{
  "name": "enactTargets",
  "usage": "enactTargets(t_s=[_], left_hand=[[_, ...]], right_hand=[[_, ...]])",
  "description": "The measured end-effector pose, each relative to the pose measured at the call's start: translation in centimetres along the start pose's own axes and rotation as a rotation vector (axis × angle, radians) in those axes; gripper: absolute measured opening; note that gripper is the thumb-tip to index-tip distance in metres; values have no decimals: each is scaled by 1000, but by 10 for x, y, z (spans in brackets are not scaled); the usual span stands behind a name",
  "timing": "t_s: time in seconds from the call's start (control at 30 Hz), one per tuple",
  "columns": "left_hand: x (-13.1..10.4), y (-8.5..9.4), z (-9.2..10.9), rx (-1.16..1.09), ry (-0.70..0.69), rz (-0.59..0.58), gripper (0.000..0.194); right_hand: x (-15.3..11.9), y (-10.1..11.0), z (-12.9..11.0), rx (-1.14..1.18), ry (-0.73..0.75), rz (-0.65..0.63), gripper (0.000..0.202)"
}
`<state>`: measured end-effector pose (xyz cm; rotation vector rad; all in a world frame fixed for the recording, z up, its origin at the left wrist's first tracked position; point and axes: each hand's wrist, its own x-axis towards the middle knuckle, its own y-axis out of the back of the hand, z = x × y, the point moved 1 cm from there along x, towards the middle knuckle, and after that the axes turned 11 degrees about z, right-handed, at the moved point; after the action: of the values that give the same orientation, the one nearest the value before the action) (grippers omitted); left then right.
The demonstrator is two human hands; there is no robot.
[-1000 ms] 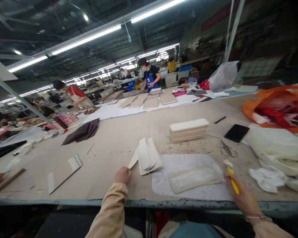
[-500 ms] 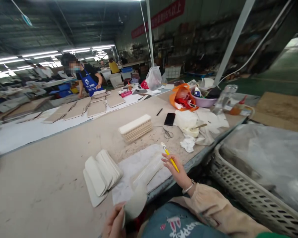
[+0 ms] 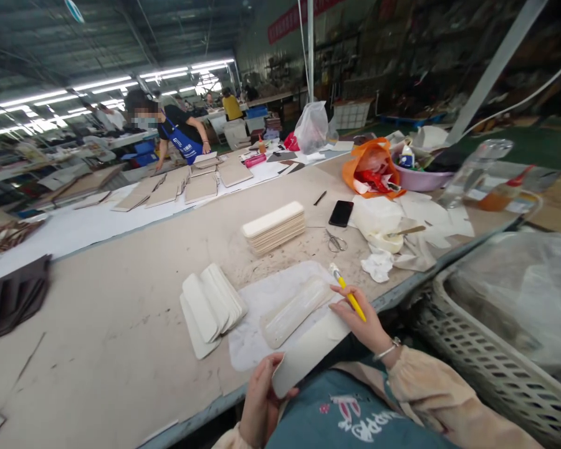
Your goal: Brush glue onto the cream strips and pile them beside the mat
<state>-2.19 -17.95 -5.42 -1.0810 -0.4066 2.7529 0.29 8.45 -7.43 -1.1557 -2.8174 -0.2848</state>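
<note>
Near the table's front edge, my left hand [image 3: 264,396] grips the near end of an off-white oblong panel [image 3: 311,352] with rounded corners. My right hand [image 3: 362,321] holds a yellow-handled brush [image 3: 348,293], its pale tip pointing away from me, and its fingers are at the panel's far end. Just beyond lies another oblong panel [image 3: 299,312] with a glossy surface, flat on a white sheet [image 3: 245,349]. To its left a fanned stack of off-white panels [image 3: 210,308] rests on the table. Further back stands a neat pile of panels [image 3: 275,227].
Scissors [image 3: 335,241], a phone [image 3: 341,213] and crumpled paper [image 3: 378,267] lie at the right. Behind them are an orange bag [image 3: 371,165], a purple basin [image 3: 423,179] and a glue bottle [image 3: 505,193]. A plastic crate [image 3: 490,349] stands beside the table. A co-worker [image 3: 182,134] leans over boards opposite.
My left hand has come up and right with the off-white panel, which now lies stretched between both hands. My right hand, still holding the brush, has met the panel's far end. The view has shifted left.
</note>
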Motion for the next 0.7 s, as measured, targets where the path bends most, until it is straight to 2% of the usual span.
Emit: enactTargets(t_s=[0.07, 0.13, 0.27, 0.4, 0.53, 0.7], left_hand=[[1, 5, 0, -11, -30, 6, 47], [6, 9, 0, 52, -95, 63, 44], [32, 14, 8, 391, -292, 213, 38], [63, 12, 22, 686, -493, 298, 36], [84, 11, 29, 758, -555, 347, 29], [92, 16, 25, 851, -603, 364, 31]], right_hand=[[9, -1, 3, -97, 77, -16, 32], [20, -4, 4, -161, 144, -44, 29], [46, -19, 3, -238, 235, -78, 29], [72, -35, 10, -320, 325, -123, 27], [86, -46, 23, -390, 368, -170, 23], [88, -51, 38, -420, 375, -192, 22]])
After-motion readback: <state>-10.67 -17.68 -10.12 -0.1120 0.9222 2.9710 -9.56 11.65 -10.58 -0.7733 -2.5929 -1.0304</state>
